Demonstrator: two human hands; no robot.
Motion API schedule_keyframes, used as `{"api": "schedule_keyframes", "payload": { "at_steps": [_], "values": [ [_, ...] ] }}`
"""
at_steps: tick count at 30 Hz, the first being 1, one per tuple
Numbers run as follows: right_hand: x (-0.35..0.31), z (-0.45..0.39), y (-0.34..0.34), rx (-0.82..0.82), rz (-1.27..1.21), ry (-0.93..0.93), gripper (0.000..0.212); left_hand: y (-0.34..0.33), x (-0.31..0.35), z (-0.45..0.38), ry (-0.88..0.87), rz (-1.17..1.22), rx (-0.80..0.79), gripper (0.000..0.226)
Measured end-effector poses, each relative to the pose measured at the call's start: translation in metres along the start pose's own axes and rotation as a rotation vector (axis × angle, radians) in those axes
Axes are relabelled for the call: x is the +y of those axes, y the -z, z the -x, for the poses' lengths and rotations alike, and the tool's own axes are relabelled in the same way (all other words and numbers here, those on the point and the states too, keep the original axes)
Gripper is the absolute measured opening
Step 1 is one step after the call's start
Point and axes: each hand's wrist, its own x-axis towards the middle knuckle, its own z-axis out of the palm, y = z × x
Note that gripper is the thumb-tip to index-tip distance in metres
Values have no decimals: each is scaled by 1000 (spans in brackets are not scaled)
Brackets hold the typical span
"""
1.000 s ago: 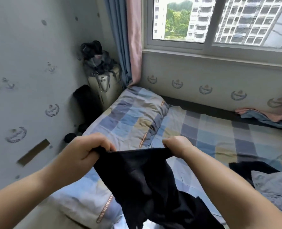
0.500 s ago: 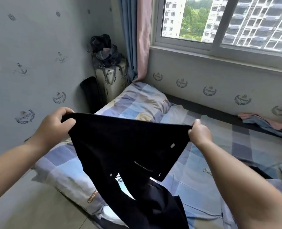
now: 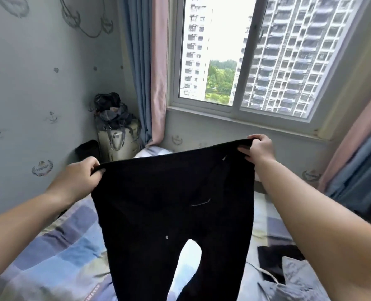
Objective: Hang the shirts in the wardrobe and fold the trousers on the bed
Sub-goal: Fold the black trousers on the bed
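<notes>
Black trousers hang spread out in front of me, waistband stretched taut and both legs dangling over the bed. My left hand grips the waistband's left end. My right hand grips its right end, held a little higher. The checked blue bedding lies beneath the trousers. At the lower right of the bed lie a dark garment and a grey-blue garment, partly cut off by my right arm.
A pale suitcase with bags piled on top stands in the corner by the blue and pink curtain. A dark object leans next to it. The window is straight ahead above the bed, and the wall runs along the left.
My hands have moved apart and upward, pulling the bunched waistband wide so the trousers hang open with both legs showing. My view has tilted up toward the window.
</notes>
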Motion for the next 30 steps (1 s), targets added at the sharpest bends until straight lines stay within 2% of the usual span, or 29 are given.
{"api": "schedule_keyframes", "payload": {
  "at_steps": [4,6,10,12,14,15,18,20,23,25,30],
  "values": [
    [-50,-9,50,164,8,108,35,4,64,-2,178,703,-177,11],
    [-80,-8,79,248,26,161,35,11,93,-1,217,953,-248,8],
    [-145,-4,129,425,104,348,37,30,140,7,124,1305,-292,3],
    [-181,2,147,480,161,448,37,40,156,16,7,1384,-326,15],
    [-214,7,156,513,209,529,38,47,165,26,-109,1357,-335,33],
    [-228,11,159,522,230,556,38,50,168,31,-157,1326,-325,35],
    [-258,21,154,534,277,629,38,56,171,38,-195,1243,-238,25],
    [-262,24,137,506,295,654,39,54,162,41,-233,1096,-172,13],
    [-235,19,97,415,356,632,39,36,126,48,-294,838,-146,18],
    [-206,14,65,323,418,612,37,17,93,56,-255,765,-142,27],
    [-99,10,-32,14,603,483,38,-26,-9,79,27,576,-179,32]
  ]
}}
